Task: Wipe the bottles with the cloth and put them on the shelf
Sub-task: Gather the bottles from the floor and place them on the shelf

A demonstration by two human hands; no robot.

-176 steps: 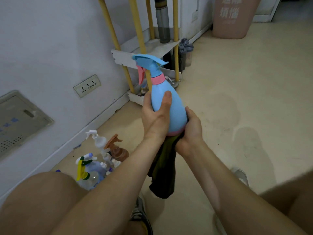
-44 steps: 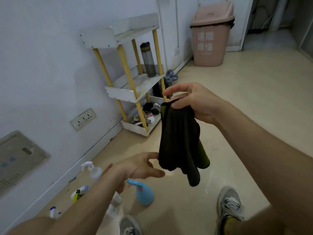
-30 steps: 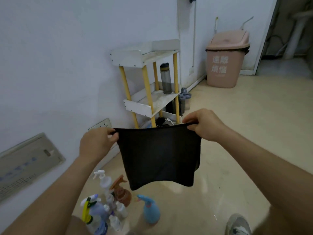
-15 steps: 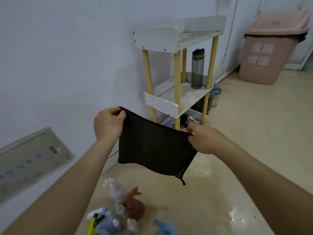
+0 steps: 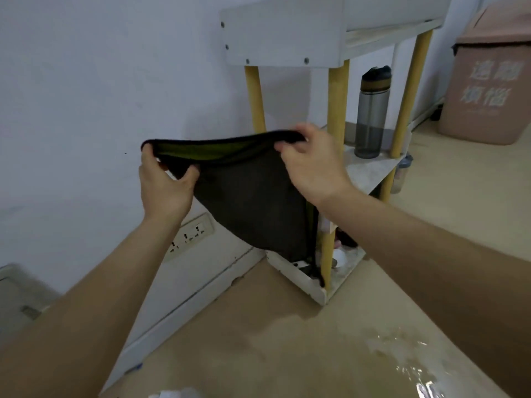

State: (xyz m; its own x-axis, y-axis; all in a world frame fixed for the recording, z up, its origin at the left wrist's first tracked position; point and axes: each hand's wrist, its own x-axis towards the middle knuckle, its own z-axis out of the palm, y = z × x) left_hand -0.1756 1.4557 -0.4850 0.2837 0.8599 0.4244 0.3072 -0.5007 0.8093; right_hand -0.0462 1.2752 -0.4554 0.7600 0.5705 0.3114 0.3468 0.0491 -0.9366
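Observation:
A dark cloth (image 5: 253,196) with a green inner side hangs spread between both hands, in front of the shelf. My left hand (image 5: 165,186) pinches its left top corner and my right hand (image 5: 313,165) pinches its right top edge. The shelf (image 5: 284,35) is white with yellow posts and stands against the wall. A grey water bottle (image 5: 370,113) stands upright on its middle tier. Only a white tip of a spray bottle (image 5: 175,394) shows at the bottom edge; the other bottles are out of view.
A pink bin (image 5: 488,81) stands at the far right. A wall socket (image 5: 189,234) sits low on the wall left of the shelf. The shelf's bottom tray (image 5: 298,280) holds small items. A wet patch (image 5: 408,357) shines on the floor at lower right.
The view has moved closer to the shelf and the floor bottles have dropped out of sight. Both hands have lifted the cloth's top edge, folding it over so the green side shows.

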